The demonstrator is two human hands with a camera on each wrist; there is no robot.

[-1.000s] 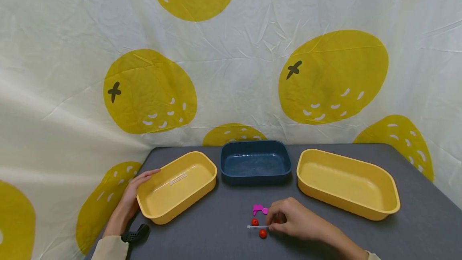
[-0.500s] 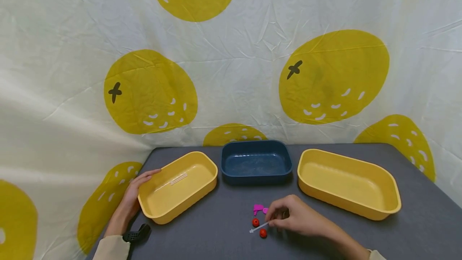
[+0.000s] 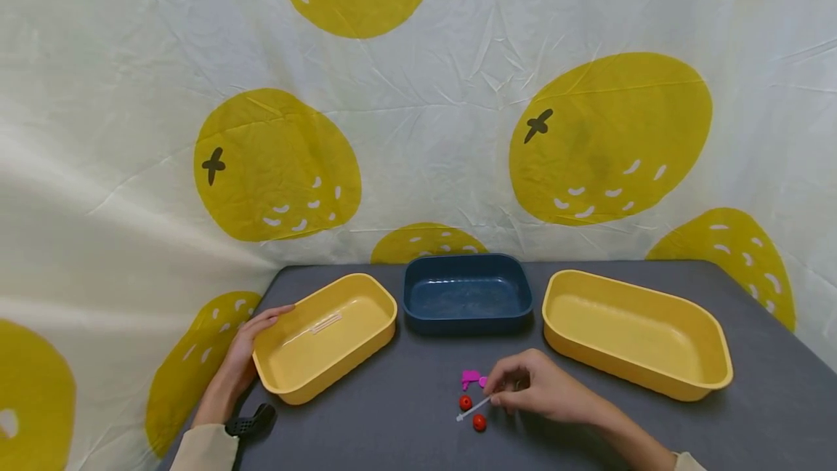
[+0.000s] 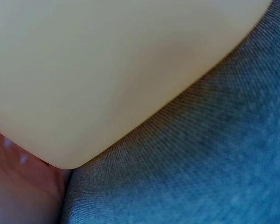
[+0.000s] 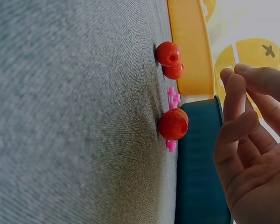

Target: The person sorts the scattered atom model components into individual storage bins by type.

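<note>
My right hand (image 3: 539, 387) pinches a thin whitish plastic stick (image 3: 474, 408) between thumb and fingertips, slanting down to the left over the table. Just below and left of it lie two red beads, one near the stick (image 3: 466, 403) and one closer to me (image 3: 479, 422). In the right wrist view a third red bead (image 5: 173, 71) shows, hidden behind the hand in the head view. A small bright pink plastic piece (image 3: 469, 378) lies beyond the beads, partly covered by the fingers. My left hand (image 3: 245, 344) rests with extended fingers on the left yellow tray's rim (image 3: 340, 365); its thumb is hidden.
Two pale thin sticks (image 3: 326, 323) lie inside the left yellow tray. A dark blue tray (image 3: 468, 325) stands at the back middle, and another yellow tray (image 3: 628, 371) at the right. A patterned curtain (image 3: 438, 166) hangs behind the grey table (image 3: 366, 420).
The stick in my right hand has swung from level to slanting, its free end pointing down-left, as the hand rises slightly. My left hand stays at the tray.
</note>
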